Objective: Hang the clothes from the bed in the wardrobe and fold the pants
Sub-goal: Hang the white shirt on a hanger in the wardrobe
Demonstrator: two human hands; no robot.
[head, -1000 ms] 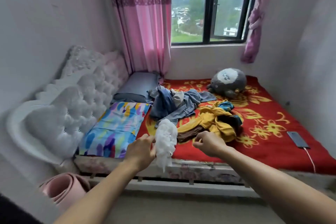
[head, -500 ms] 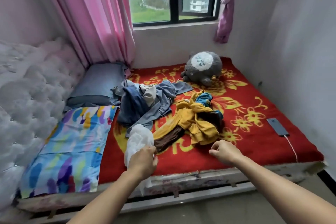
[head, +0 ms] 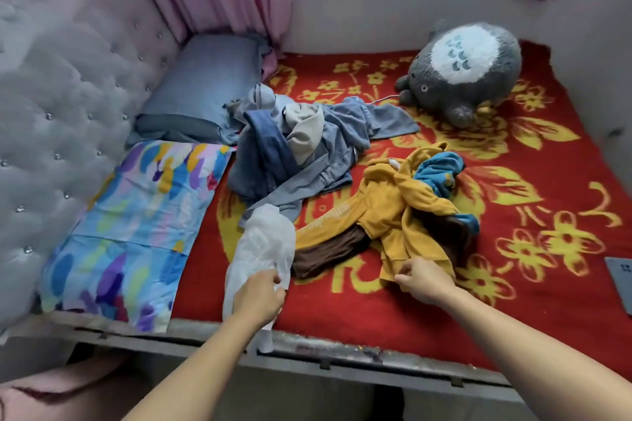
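Risks first. Your left grip [head: 260, 294] is tied up with a white, thin, crinkled sheet [head: 265, 249] (plastic bag or sheer cloth, can't tell), so you have only one free hand for the clothes. Its tail droops over the metal bed edge [head: 342, 350] and could snag there.

The heap of blue-grey denim-like clothes [head: 297, 154] is tangled, and one strip runs under the white sheet. Pull one piece and the rest likely drags along.

The mustard-yellow fleece garment [head: 393, 212] is knotted with a dark brown cloth piece [head: 328, 253] and a teal-blue fabric piece [head: 437, 171]. Lift by the hem and you probably haul up all three, upside down for a hanger. Which pieces are the pants, I can't tell.

A thin white cable [head: 383, 100] runs beside the round grey-and-white plush toy [head: 465, 72], near the heap, so watch for a catch. A flat dark phone [head: 620, 270] at the right frame edge lies well apart from the clothes, but a swung garment could knock it.

Pose: your left arm comes in from bottom centre, back of hand up, fingers curled and closed on the lower part of the white sheet. Your right arm comes in from bottom right, low over the red blanket with yellow flowers [head: 513, 301]. The right grip [head: 424, 280] has curled fingers and looks pinched on the yellow garment's near hem.

All the clothes lie on the bed. No wardrobe or hanger is in view.
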